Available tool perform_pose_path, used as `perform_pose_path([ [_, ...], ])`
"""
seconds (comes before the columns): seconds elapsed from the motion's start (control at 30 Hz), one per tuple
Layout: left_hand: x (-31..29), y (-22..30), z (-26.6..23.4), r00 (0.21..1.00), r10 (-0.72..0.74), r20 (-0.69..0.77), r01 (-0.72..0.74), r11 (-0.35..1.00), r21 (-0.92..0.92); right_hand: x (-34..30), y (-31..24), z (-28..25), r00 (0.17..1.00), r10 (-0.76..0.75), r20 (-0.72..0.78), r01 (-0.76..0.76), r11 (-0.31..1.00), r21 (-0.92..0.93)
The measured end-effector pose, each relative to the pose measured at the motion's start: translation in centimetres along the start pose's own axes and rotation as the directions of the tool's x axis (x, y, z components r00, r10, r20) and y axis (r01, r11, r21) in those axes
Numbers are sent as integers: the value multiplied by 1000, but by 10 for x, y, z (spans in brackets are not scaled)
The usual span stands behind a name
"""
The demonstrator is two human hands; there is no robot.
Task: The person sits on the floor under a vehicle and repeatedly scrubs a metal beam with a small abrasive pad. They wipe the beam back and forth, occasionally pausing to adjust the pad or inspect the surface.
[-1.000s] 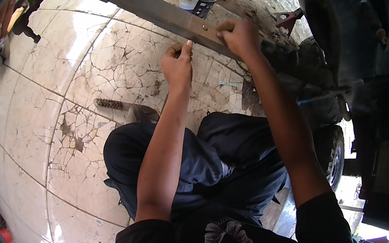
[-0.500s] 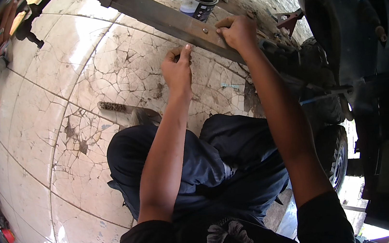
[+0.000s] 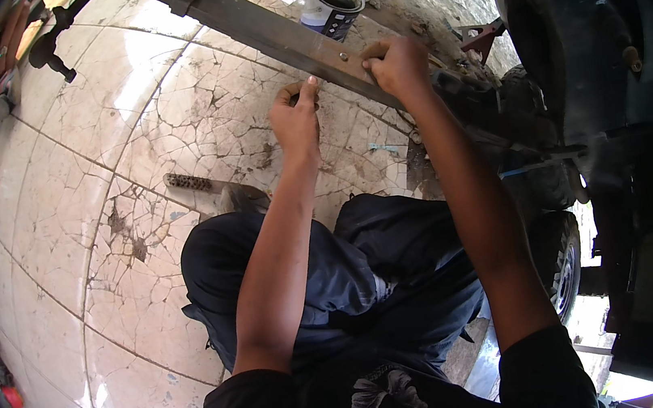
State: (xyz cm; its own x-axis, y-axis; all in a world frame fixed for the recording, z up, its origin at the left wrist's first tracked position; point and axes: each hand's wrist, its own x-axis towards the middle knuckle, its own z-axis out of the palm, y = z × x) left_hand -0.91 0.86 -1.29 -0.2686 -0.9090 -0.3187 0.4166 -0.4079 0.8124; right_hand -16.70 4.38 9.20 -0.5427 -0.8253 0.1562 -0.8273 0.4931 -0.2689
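A long dark metal bar (image 3: 273,37) runs slantwise in front of me, with a small round bolt head (image 3: 343,57) on its upper face. My right hand (image 3: 401,71) is at the bar just right of that bolt head. Its fingers are curled, with thumb and forefinger close together; anything between them is hidden. Beside the bar's near edge is my left hand (image 3: 296,122), thumb pointing up at the edge and fingers bent inward. A dark gap shows between its thumb and forefinger, and I cannot make out what it holds.
Behind the bar stands an open paint can (image 3: 337,8). A wire brush (image 3: 192,180) lies on the cracked tile floor (image 3: 45,238) by my left knee. To the right are a red stand (image 3: 482,40), a tyre (image 3: 566,264) and dark vehicle parts (image 3: 629,142).
My right hand has shifted slightly toward me, and its forefinger has come down nearer the thumb. My left hand has hardly moved.
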Motion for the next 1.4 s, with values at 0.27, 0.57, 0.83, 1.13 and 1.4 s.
perform_pose_path([
  [0.27,1,-10,4,999,38,19,-38,999,0,10,8,3,996,-79,-32,75,991,-111],
  [0.57,5,-6,0,1000,26,2,-26,1000,0,-21,2,-2,1000,-23,3,23,998,50],
  [0.83,8,-13,-4,999,29,-42,-27,998,53,-12,-6,5,999,-24,-35,25,1000,5],
  [1.13,4,-15,3,999,35,-14,-34,998,48,-10,-7,-10,997,51,61,-53,998,37],
  [1.4,6,-5,-5,1000,21,-9,-21,999,37,-25,-9,2,996,87,-6,-85,988,127],
])
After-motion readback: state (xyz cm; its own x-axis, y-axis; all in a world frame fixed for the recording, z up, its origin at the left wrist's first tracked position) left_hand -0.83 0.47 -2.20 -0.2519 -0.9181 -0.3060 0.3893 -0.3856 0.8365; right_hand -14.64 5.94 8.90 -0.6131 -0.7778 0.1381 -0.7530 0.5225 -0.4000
